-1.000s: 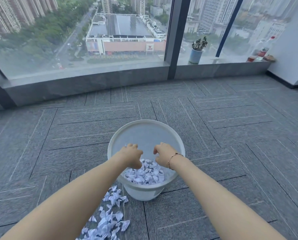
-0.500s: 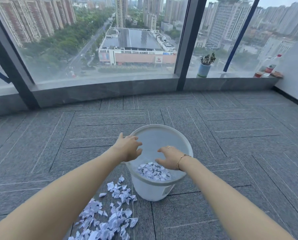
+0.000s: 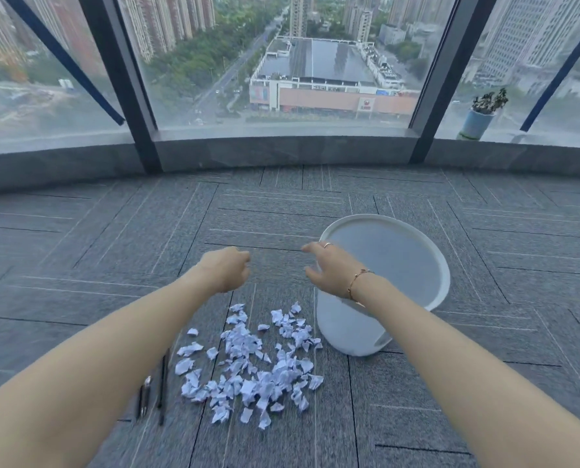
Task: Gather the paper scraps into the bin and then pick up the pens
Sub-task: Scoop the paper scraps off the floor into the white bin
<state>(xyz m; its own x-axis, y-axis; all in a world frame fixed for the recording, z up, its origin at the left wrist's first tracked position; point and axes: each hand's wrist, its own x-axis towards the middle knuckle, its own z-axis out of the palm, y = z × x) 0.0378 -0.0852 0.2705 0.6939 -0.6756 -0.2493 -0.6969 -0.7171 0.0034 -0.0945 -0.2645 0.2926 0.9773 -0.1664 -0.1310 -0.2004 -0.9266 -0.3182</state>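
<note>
While grey carpet tiles (image 3: 113, 251) are filling most of the view, a white bin (image 3: 400, 265) is standing right of centre, its near wall just beside the scatter of paper scraps (image 3: 254, 369), which is lying on the floor in front of the person. Both arms are reaching forward above that heap: the right hand (image 3: 329, 270) is hanging half-open, fingers loosely curled, in front of the bin's left rim, holding nothing that shows; the left hand (image 3: 226, 268) is curling looser than a fist, also apparently holding nothing. Dark pens (image 3: 162, 383) are lying close together, just left of the scraps. Risks, as judged: light scraps are likely slipping between fingers on a big scoop and drifting wider; the right forearm, working close to the bin, could be tipping it; a careless sweep could be dragging pens in with the paper. Writing: only a red logo on the mall (image 3: 366, 104) outside, too small for reading.
</note>
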